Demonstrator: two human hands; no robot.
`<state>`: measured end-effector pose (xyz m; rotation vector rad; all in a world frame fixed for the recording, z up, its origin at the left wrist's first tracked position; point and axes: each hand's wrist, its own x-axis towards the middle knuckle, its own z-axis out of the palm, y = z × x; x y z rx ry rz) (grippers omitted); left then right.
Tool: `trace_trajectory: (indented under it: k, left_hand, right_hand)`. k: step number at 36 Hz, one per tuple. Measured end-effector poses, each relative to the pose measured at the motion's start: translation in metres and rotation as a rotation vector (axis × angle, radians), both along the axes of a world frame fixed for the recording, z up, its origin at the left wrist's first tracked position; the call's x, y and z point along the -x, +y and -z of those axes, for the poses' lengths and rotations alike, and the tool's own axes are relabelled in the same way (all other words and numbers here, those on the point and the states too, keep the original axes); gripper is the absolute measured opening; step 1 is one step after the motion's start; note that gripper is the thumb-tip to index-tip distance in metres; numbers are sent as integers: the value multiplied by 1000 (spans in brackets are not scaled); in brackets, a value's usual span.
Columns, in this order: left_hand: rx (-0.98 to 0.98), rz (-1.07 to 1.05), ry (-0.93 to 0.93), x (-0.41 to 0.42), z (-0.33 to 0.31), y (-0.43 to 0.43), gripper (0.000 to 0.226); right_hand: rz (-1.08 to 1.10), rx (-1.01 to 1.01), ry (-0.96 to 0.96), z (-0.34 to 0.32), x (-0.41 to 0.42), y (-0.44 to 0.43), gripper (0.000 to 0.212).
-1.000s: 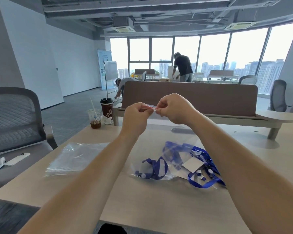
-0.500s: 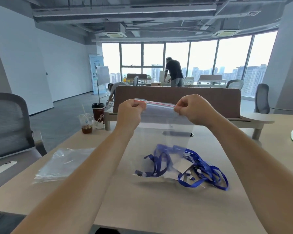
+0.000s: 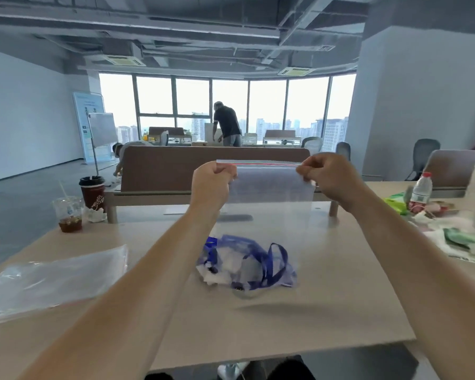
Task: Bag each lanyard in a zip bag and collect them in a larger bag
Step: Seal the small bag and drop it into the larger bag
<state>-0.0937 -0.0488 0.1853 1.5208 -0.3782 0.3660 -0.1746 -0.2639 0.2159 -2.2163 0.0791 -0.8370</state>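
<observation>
I hold a clear zip bag [image 3: 269,204] up at the centre of the frame, above the table [image 3: 340,297]. My left hand [image 3: 211,182] pinches its top left corner and my right hand [image 3: 327,176] pinches its top right corner, so the red zip strip runs taut and level between them. The bag hangs down from my fingers, and blue lanyards [image 3: 247,264] with white cards lie bunched at its bottom, low in the middle of the frame; I cannot tell if the bottom touches the table. A stack of empty clear bags [image 3: 52,278] lies flat on the table at lower left. Two cups [image 3: 80,201] stand at the left edge, and a water bottle [image 3: 421,190] stands at far right.
</observation>
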Motion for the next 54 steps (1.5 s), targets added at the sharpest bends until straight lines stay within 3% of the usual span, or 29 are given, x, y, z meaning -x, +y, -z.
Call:
trace_trajectory:
  k: [5,10,14,24,30,33,40,46,50,54]
  left_hand:
    - [119,134,85,18,9,-40,22]
    - [110,248,152,35,15,-81,16]
    - [126,329,139,41,18,-110,21]
    - [-61,334,146,25,43,-190,17]
    - [-436,186,78,-21,65,-231,32]
    - [-482,168,93,-49,80,-249,25]
    - [-442,164,265,-106,124,-287,20]
    - [-538,128,336,-146,168,-311,12]
    - [-633,127,372,-159,188,-319,46]
    - [-751,137,376,-157,191,-322,52]
  right_hand:
    - [78,-195,-20,15,32,-40,29]
    - [91,-286,15,29,61,-83,13]
    - [185,-276,-12,34,77,-111,16]
    - [382,-285,-45,57,66,-176,16]
    - [414,-349,25,83,15,-216,15]
    - [377,-429,43,100,-15,-230,11]
    - [361,-526,149,157,-87,-267,25]
    - [344,-502,245,206,-131,-290,34]
    - [330,-555,291,228,-145,-294,38]
    - [315,-508,364,268,-168,-323,78]
